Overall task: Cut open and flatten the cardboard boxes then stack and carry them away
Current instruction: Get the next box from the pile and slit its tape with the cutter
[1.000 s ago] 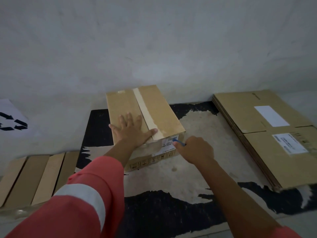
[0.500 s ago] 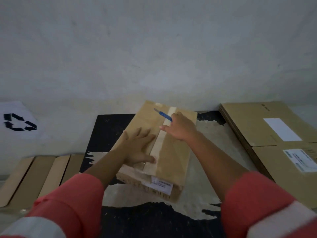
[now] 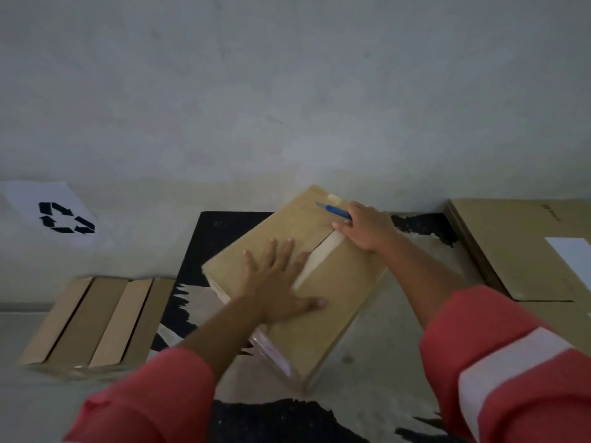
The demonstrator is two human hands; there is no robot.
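Bare grey wall and pale concrete floor, with a worn black mat [image 3: 224,238] laid at the wall's foot. A closed cardboard box [image 3: 348,282] lies askew on the mat, its long axis running toward the wall and a pale tape strip [image 3: 319,260] running along its top seam.

The person's left hand [image 3: 278,282] lies flat on the box top with fingers spread and straight, thumb across the tape, gripping nothing. The right hand [image 3: 367,225] sits at the far end of the seam, fingers curled round a blue-handled cutter [image 3: 337,212] whose blade points away over the box top. Both sleeves are red with a pale band.

A stack of flattened cardboard [image 3: 499,244] lies to the right, just off the mat. More folded cardboard [image 3: 96,321] lies to the left. A white sheet with a recycling symbol [image 3: 60,215] is on the wall at the far left.
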